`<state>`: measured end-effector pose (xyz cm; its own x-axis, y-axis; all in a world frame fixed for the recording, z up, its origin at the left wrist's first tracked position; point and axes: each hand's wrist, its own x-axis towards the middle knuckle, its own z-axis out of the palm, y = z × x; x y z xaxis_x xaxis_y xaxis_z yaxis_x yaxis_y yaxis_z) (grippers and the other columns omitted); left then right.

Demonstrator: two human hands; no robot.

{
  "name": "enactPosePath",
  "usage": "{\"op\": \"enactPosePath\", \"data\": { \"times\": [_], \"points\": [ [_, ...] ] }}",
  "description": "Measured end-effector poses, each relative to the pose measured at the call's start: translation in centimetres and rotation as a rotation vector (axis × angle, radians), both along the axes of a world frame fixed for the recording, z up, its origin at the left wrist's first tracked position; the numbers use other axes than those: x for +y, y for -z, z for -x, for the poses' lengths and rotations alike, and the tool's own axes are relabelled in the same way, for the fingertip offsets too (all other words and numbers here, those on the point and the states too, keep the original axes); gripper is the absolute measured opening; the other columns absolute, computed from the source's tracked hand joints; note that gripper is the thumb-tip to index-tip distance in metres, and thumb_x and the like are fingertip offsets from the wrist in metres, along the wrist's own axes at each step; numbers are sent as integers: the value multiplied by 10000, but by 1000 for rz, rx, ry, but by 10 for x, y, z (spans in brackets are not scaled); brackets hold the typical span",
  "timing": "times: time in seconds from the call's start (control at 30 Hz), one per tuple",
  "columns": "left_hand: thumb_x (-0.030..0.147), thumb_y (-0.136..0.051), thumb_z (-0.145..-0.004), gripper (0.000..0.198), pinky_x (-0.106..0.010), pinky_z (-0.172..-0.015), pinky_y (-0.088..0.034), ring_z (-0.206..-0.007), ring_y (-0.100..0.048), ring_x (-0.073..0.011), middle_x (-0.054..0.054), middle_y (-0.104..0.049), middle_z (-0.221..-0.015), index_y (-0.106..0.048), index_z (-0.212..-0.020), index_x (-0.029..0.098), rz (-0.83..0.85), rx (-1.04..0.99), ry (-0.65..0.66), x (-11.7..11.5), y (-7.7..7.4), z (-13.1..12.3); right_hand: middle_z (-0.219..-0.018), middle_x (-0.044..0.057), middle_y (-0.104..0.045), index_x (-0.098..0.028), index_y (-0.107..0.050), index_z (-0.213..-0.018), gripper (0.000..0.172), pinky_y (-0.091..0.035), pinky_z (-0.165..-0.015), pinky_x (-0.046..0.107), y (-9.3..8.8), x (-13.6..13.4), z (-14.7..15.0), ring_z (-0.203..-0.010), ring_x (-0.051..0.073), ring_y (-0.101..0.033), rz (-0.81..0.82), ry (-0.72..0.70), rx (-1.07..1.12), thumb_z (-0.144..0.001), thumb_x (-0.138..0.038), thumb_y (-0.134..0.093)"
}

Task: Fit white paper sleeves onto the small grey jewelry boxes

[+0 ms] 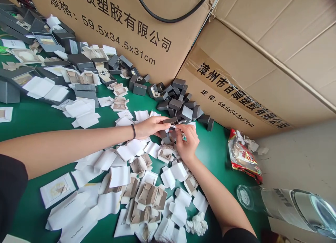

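Note:
My left hand, with a black band at the wrist, grips a small dark grey box above the middle of the table. The box's lid is raised, and its inside is mostly hidden by my fingers. On the right, my right hand is closed in a pinch at the box's opening. A small white piece shows at its fingertips, too small to name. Just behind my hands lies a heap of small dark boxes. Below them are loose white paper slips and grey-brown card inserts.
Large cardboard cartons stand along the back of the green table. More dark boxes pile up at left. A red snack bag and a clear bottle are at right. Crumpled tissue lies near the front edge.

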<state>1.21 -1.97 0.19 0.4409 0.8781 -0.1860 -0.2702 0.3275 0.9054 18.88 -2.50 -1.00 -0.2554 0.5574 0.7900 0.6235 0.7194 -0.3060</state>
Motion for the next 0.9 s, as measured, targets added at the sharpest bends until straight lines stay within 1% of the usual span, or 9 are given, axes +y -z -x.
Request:
{"op": "enactPosePath", "data": {
  "times": [0.13, 0.27, 0.33, 0.47, 0.63, 0.73, 0.8, 0.9],
  "points": [
    [354, -724, -684, 464, -235, -578, -480, -560, -501, -50, 8, -576, -732, -617, -1074, 126, 2, 30, 17, 0, -1, 0, -786, 10, -668, -212, -618, -861, 143, -479, -663, 283, 1, 1, -1, -753, 144, -576, 19, -13, -9, -837, -98, -535],
    [388, -697, -711, 448, -249, -623, -517, -637, -569, -84, -18, -620, -799, -617, -1064, 124, -36, 17, 81, 0, 1, 1, -840, 32, -639, -215, -624, -887, 164, -497, -692, 292, 1, 1, 0, -802, 149, -592, 1, -33, 20, -845, -99, -515],
    [395, -688, -721, 449, -254, -641, -530, -670, -591, -101, -19, -635, -800, -610, -1076, 132, -53, 9, 106, 0, 3, 1, -855, 43, -609, -210, -629, -885, 154, -499, -676, 285, 0, 1, 0, -798, 147, -595, -10, -29, 44, -846, -111, -517],
    [374, -710, -701, 457, -246, -610, -537, -649, -601, -104, -17, -651, -819, -598, -1081, 146, -67, 1, 101, 0, 3, 0, -808, 30, -604, -212, -625, -884, 138, -491, -651, 275, 0, 0, 0, -745, 138, -584, 0, -38, 48, -842, -121, -531],
    [338, -713, -699, 416, -230, -581, -533, -634, -609, -106, -25, -654, -819, -618, -1052, 141, -80, -7, 87, 0, 3, 0, -882, 53, -626, -206, -598, -918, 94, -501, -707, 316, 2, 2, -2, -823, 169, -593, 90, 2, 71, -855, -196, -528],
    [330, -712, -699, 426, -233, -571, -528, -611, -604, -104, -30, -662, -824, -617, -1069, 142, -88, -15, 96, 0, 4, 0, -896, 55, -620, -201, -578, -935, 100, -502, -707, 323, 3, 2, -3, -805, 168, -589, 138, 32, 86, -856, -242, -534],
    [331, -718, -691, 449, -239, -580, -528, -621, -603, -107, -35, -669, -832, -612, -1085, 142, -90, -9, 92, 0, 4, 0, -881, 53, -617, -201, -574, -927, 90, -499, -698, 317, 3, 2, -3, -799, 167, -585, 133, 29, 81, -858, -238, -529],
    [351, -723, -683, 473, -252, -602, -527, -634, -597, -111, -35, -669, -838, -615, -1094, 144, -98, 19, 79, -1, 3, -1, -850, 51, -612, -206, -577, -878, 66, -490, -686, 313, 2, 1, -1, -797, 167, -580, 72, 17, 44, -864, -209, -512]
  ]
}}
